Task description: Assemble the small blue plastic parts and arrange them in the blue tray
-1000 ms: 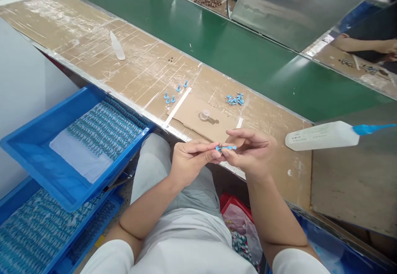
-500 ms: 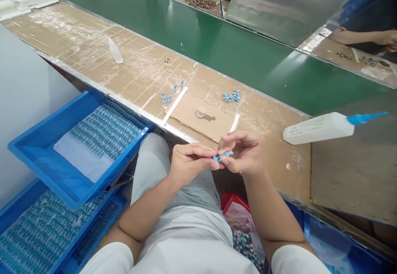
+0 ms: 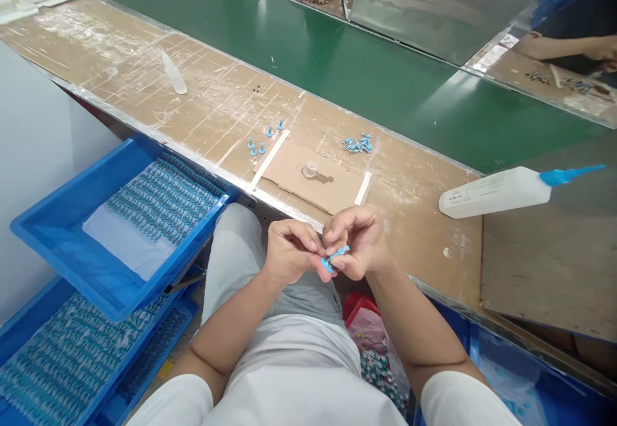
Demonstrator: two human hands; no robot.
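Over my lap, in front of the table edge, both hands meet at a small blue plastic part (image 3: 332, 259) with a round base and a thin stem. My left hand (image 3: 293, 252) pinches it near the round base. My right hand (image 3: 355, 241) is closed on the stem end, thumb and fingertips together. Just beyond, a piece of cardboard (image 3: 294, 168) carries a small clear cup (image 3: 310, 169) beside a dark wet stain. Several blue parts (image 3: 261, 148) stand upright to its left. A pile of small blue pieces (image 3: 357, 144) lies behind it to the right.
A white bottle with a blue nozzle (image 3: 496, 193) lies at the right; a small white bottle (image 3: 173, 74) lies farther left. Blue trays (image 3: 62, 236) filled with rows of parts are at my left. A green belt (image 3: 289, 53) runs behind the table, with other people's hands (image 3: 602, 50) beyond.
Both hands have shifted slightly; the right hand has moved left, closer to the left. The blue part has moved a little left and down and is tilted more steeply.
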